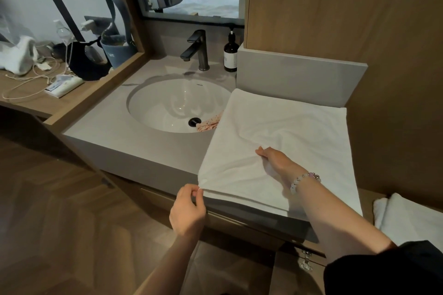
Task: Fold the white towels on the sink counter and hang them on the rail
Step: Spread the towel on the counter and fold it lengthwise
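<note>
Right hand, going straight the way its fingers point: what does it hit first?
The right hand grips a fold of the white towel and points left and away. It would slide over more towel first, then probably reach the patterned cloth in the sink; depth is unclear.

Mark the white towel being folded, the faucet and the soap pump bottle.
white towel point(287, 127), head view, flat middle of the cloth
faucet point(203, 55), head view, upright column
soap pump bottle point(229, 60), head view, pale label on the body
</note>
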Demonstrator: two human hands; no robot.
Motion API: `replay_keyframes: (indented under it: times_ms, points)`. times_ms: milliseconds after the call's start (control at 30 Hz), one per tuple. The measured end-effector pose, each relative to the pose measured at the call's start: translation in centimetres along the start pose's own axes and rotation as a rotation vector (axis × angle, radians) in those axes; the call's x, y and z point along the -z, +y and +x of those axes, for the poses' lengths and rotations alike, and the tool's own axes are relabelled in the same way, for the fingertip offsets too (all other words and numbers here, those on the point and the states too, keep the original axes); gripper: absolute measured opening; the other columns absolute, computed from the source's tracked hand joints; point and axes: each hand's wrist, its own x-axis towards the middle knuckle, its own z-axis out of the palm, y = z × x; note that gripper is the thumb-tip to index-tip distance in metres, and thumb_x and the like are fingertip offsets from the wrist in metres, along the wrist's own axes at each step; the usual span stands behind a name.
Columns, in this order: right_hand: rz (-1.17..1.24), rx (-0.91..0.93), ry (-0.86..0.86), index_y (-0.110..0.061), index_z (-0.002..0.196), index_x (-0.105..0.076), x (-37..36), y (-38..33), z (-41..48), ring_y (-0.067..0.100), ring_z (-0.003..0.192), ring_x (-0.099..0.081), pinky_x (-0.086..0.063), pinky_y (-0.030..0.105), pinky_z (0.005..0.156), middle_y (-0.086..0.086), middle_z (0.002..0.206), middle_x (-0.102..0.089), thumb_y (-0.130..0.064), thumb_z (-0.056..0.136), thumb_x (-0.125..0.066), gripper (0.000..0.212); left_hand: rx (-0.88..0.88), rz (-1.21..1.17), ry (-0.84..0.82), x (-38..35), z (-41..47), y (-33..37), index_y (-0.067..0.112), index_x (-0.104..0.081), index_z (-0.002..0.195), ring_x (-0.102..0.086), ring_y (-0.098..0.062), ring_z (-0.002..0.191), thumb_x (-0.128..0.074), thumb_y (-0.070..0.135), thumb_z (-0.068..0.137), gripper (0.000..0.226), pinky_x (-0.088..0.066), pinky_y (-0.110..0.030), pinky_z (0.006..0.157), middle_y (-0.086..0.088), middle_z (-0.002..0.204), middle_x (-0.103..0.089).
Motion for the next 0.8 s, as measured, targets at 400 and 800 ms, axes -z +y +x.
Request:
replay_keyframes:
  times_ms: [400,800]
  points:
    - [-0.267,-0.027,0.072,-0.011,0.147,-0.028,-0.4,-0.8,-1.1,0.028,0.142,-0.023,-0.018,0.045,0.117,0.012,0.154,-0.024,-0.039,0.1,-0.038,0.056,-0.208,0.162,0.022,0.8,1.1,-0.9,0.013,-0.066,0.091,-0.05,-0.008,0.076,-0.059,0.019,0.09,0.009,-0.038,-0.02,0.067,0.007,0.09,-0.056]
    - [-0.135,0.085,0.188,-0.012,0.127,-0.057,0.0,-2.1,-2.8,0.018,0.123,-0.047,-0.035,0.021,0.102,0.003,0.139,-0.048,-0.001,0.091,-0.043,0.04,0.122,-0.273,-0.135,1.0,1.8,-0.6,0.016,-0.058,0.096,-0.058,-0.014,0.08,-0.059,0.01,0.086,0.012,-0.048,-0.026,0.075,-0.003,0.099,-0.059]
